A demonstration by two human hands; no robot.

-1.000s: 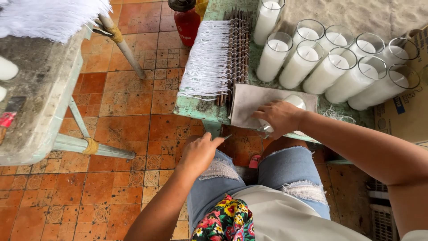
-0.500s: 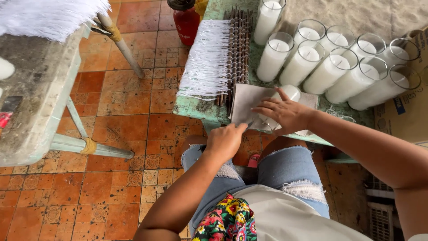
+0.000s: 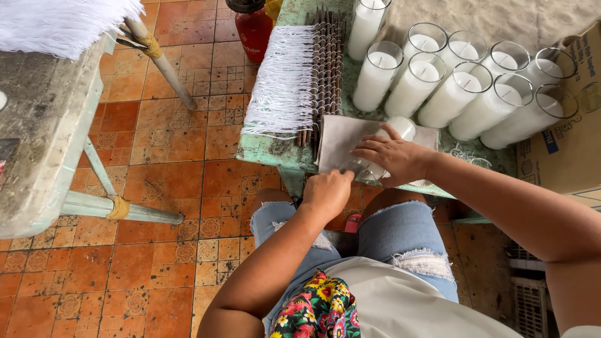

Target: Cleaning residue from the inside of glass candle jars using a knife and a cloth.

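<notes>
Head view. I see one glass candle (image 3: pixel 382 150) lying on its side on a grey cloth (image 3: pixel 338 141) at the near edge of the green bench (image 3: pixel 269 153). My right hand (image 3: pixel 394 156) lies flat over the candle, fingers spread, pressing it down on the cloth. My left hand (image 3: pixel 327 193) is curled at the candle's near end, at the bench's near edge; I cannot tell from this view whether it grips the glass or only touches it. The two hands sit just beside each other.

Behind the cloth, a row of white glass candles (image 3: pixel 451 94) stands upright along the far right part of the bench, touching one another. To the left of that row, a rack of brown sticks (image 3: pixel 325 69) carries white wicks (image 3: pixel 282 87) that hang toward the bench's left edge. A red bottle (image 3: pixel 253 31) stands at the far left corner. A cardboard box (image 3: pixel 570 144) sits at the bench's right edge. A grey table (image 3: pixel 44 144) stands well apart on the left, over the orange tile floor (image 3: pixel 169 188).
</notes>
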